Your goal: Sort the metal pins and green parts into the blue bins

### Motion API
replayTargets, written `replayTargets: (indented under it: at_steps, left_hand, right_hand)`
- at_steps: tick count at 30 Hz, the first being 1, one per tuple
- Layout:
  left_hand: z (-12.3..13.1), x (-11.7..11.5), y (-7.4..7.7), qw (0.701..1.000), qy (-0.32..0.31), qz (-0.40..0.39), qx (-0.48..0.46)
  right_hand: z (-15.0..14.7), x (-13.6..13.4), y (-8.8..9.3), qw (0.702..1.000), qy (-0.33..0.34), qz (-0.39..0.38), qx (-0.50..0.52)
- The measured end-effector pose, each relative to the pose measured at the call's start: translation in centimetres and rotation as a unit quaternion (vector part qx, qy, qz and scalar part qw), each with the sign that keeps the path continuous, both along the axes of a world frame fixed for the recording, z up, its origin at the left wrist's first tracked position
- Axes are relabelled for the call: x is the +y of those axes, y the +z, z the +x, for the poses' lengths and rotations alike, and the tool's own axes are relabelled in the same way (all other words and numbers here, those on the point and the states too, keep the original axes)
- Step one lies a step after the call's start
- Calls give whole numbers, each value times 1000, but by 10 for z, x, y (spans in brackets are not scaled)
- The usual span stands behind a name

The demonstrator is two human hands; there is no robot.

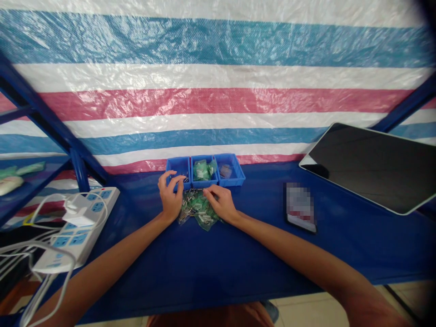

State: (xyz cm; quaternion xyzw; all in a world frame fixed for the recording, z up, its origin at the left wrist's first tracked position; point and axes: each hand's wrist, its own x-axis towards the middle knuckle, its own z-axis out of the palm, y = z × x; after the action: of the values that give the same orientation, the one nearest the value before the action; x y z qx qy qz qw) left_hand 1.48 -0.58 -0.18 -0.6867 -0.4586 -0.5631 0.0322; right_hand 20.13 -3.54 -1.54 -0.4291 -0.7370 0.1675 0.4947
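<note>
My left hand (171, 197) is at the front of the left blue bin (178, 163), its fingers curved and spread apart, with no object visible in them. A few small metal pieces (185, 178) lie in that bin. My right hand (223, 203) has thumb and forefinger pinched together at the edge of a pile of small silvery metal pieces (195, 204). What the pinch holds is too small to make out. Under and among the loose pieces lies a green clear plastic bag (207, 222). The middle bin (204, 185) holds green bagged pieces (202, 170); in the right bin (233, 182) is a clear packet (225, 171).
On the right of the blue table (190, 272) lie a phone (300, 209) and a large dark-screened device (371, 163). A white power strip (98, 213) with plugs and cables sits at the left. Striped plastic sheeting (218, 100) hangs behind the bins.
</note>
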Motion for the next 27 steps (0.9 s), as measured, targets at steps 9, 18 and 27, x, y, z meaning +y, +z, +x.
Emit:
replayTargets:
  at_steps: [9,18,27]
  left_hand:
    - [3,-7,0,991,-131,8,40]
    - [3,-7,1,989,-144,-14,36]
    - [3,-7,1,987,-153,-13,43]
  right_hand:
    - [-1,0,0,1000,-20,4,-2]
    - [-3,3,-7,996,40,31,-67]
    - [-4,5,-12,979,39,68,-190]
